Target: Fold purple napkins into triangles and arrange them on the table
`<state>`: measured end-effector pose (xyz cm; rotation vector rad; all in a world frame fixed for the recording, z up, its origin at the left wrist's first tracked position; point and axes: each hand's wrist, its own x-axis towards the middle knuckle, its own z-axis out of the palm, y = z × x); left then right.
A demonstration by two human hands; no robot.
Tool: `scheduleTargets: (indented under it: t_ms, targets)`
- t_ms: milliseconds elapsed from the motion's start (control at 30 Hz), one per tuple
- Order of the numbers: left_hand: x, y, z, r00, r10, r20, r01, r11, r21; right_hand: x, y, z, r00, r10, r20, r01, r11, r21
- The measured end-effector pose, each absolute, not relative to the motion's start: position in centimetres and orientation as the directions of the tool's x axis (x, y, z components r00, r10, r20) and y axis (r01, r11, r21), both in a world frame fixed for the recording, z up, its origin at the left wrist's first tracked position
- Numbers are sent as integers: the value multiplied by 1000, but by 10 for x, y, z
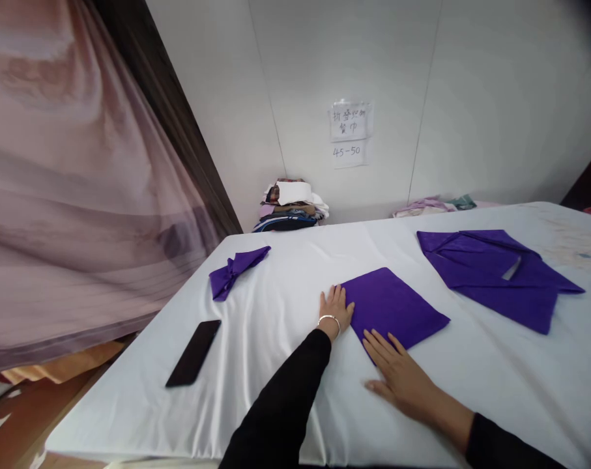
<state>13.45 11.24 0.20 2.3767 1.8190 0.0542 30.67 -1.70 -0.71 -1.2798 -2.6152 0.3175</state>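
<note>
A purple cloth napkin (397,303), folded into a flat four-cornered shape, lies on the white tablecloth (280,371) in front of me. Flat on its left edge rests my left hand (335,311), fingers stretched out, a bracelet at the wrist. My right hand (397,374) lies with spread fingers over the napkin's near corner, its thumb on the tablecloth. Neither hand grips anything. Further left sits a purple napkin folded into a bow (236,270). To the right are more purple napkins (490,273), loosely laid and creased; how many cannot be made out.
A black phone (193,355) lies at the left of the table. Behind the table's far edge is a pile of folded clothes (290,207), with more cloth (427,206) further right. Handwritten paper signs (348,133) hang on the wall; a pink curtain (80,195) drapes at left.
</note>
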Motion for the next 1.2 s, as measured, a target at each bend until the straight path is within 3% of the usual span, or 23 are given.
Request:
scheduleTargets:
  t_ms: [433,600,700,800,900,1000,1100,1200]
  targets:
    - [123,189,3,55,996,-66,994,-48,101,312,-28,-6,-624,779,56,729,607,-317]
    - [122,193,15,15,1000,10,998,-15,59,311,-27,1,-624,782,-2,723,575,-383]
    - [136,176,19,99,992,79,994,-102,37,310,-27,5,-615,788,-17,721,553,-418]
    - [156,151,13,355,921,161,932,-362,17,309,-27,9,-607,794,-24,719,536,-442]
    - [167,138,4,504,858,102,858,-510,50,309,-28,14,-597,802,-27,721,521,-457]
    - [160,150,5,356,934,-23,932,-353,85,308,-28,20,-595,804,-21,718,519,-464]
    - [148,166,14,191,981,-28,980,-189,65,307,-28,25,-590,807,-19,720,515,-465]
    - [148,154,20,211,977,16,976,-212,57,307,-28,29,-588,808,-19,717,511,-475]
